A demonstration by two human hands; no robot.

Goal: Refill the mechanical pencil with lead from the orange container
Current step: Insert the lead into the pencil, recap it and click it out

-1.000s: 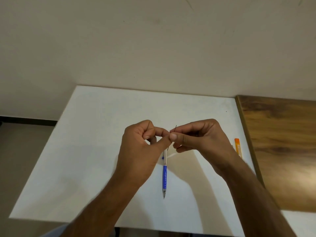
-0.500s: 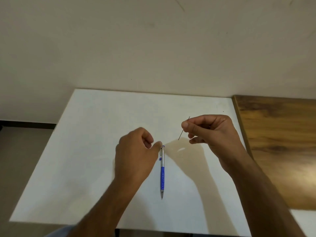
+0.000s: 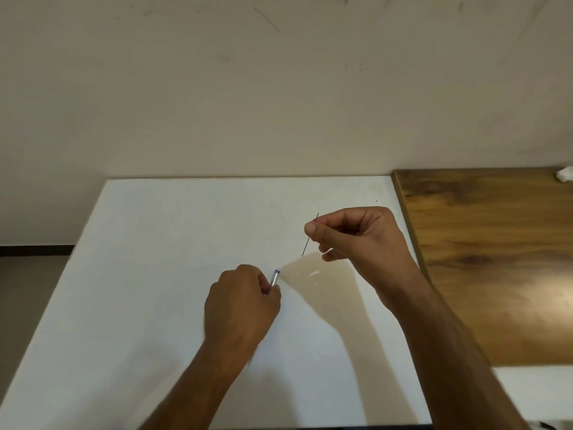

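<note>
The pencil [image 3: 274, 278] is in my left hand [image 3: 245, 302], low over the white table [image 3: 148, 274]. My fingers curl around it, so only its silver top end pokes out past my thumb. To the right, my right hand [image 3: 359, 240] is held up higher, apart from the left one. It pinches a thin dark stick of lead [image 3: 310, 235] between thumb and finger, and the lead slants down. Farther right is a brown wooden top [image 3: 496, 259] with a small white thing [image 3: 565, 175] at its far corner.
</note>
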